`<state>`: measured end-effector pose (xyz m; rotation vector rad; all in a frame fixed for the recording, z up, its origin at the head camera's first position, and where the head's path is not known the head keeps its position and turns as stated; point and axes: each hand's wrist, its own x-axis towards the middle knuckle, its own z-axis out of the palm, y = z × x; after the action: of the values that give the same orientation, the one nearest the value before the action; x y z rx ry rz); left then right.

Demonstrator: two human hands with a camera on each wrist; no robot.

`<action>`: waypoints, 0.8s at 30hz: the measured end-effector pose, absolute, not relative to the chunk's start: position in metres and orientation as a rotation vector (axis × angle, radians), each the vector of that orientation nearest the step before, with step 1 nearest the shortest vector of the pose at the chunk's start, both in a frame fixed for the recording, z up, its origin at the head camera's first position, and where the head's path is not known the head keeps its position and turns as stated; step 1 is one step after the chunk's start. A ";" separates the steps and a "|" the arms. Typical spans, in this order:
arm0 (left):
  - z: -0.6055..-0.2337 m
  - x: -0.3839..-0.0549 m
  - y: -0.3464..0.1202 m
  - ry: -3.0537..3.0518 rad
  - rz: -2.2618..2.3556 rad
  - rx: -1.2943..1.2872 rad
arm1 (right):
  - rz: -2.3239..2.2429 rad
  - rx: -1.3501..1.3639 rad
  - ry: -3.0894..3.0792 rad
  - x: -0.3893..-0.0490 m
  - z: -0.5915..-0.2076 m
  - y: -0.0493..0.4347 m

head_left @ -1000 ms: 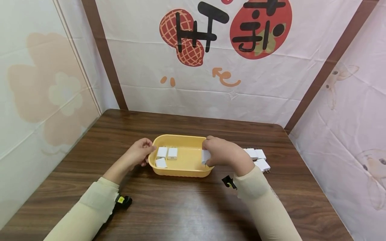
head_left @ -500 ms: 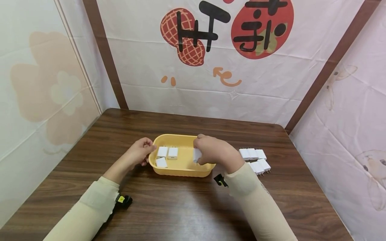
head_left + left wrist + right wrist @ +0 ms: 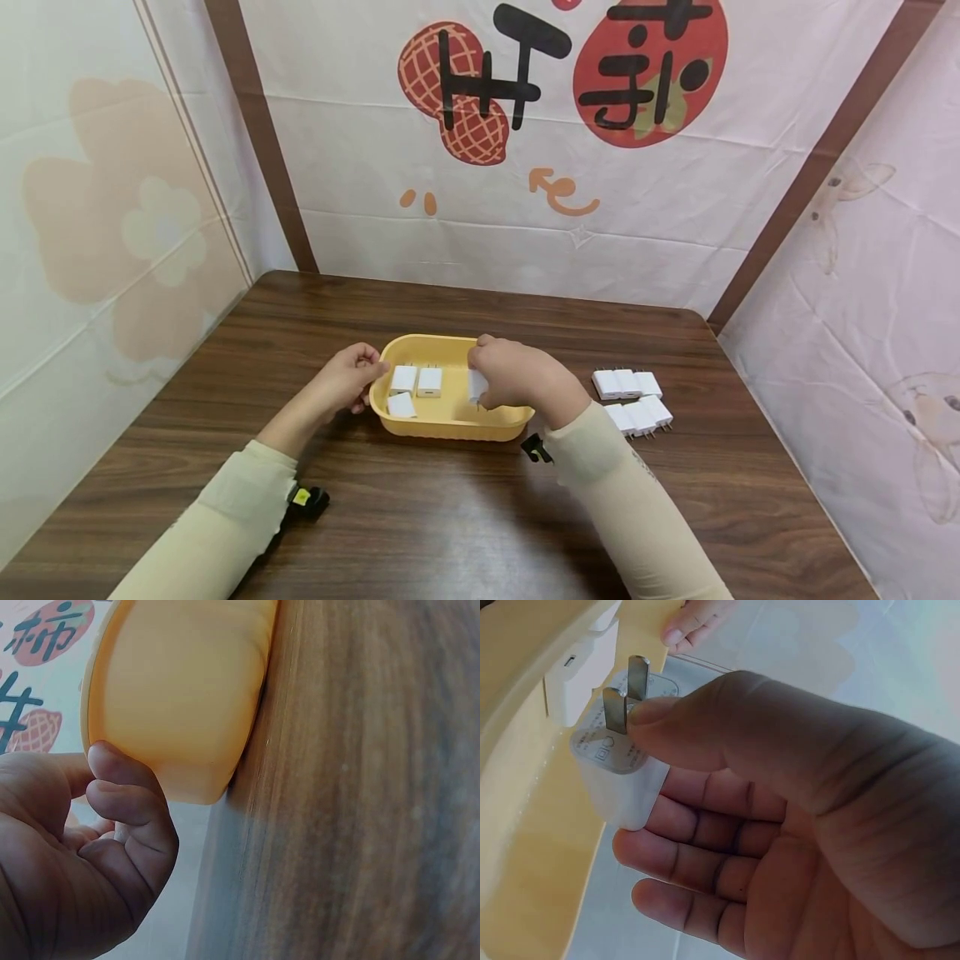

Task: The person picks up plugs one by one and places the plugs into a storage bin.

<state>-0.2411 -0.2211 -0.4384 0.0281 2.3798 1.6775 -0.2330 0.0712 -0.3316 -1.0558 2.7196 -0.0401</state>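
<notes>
A yellow oblong basin [image 3: 450,431] stands mid-table. My left hand [image 3: 348,379] pinches its left rim between thumb and fingers; the left wrist view shows the fingertips [image 3: 112,761] on the basin wall [image 3: 180,682]. Over the basin's right half, my right hand [image 3: 517,372] holds a white charger plug [image 3: 476,386]. In the right wrist view the thumb lies by the two metal prongs of that charger [image 3: 626,776], with fingers against its other side. Three more white chargers, one of them here [image 3: 429,382], lie at the basin's left end.
Right of the basin, several white chargers lie in two rows, a back row [image 3: 627,383] and a front row [image 3: 639,415], on the dark wooden table [image 3: 420,517]. A printed cloth [image 3: 525,250] hangs behind the table.
My right hand has moved left over the basin with the charger, uncovering the rows of chargers on the right. My left hand has stayed at the rim.
</notes>
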 end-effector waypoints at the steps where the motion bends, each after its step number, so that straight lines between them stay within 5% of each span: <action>1: -0.439 -0.241 -0.221 2.380 1.678 0.027 | -0.034 -1.063 2.720 -0.233 -0.332 0.070; 24: -0.437 -0.240 -0.221 2.385 1.681 0.037 | 0.044 -1.227 2.729 -0.237 -0.354 0.050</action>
<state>-0.2398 -0.2206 -0.4374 0.0374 2.3848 1.6812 -0.2366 0.0499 -0.3541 -1.2269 2.7286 0.0444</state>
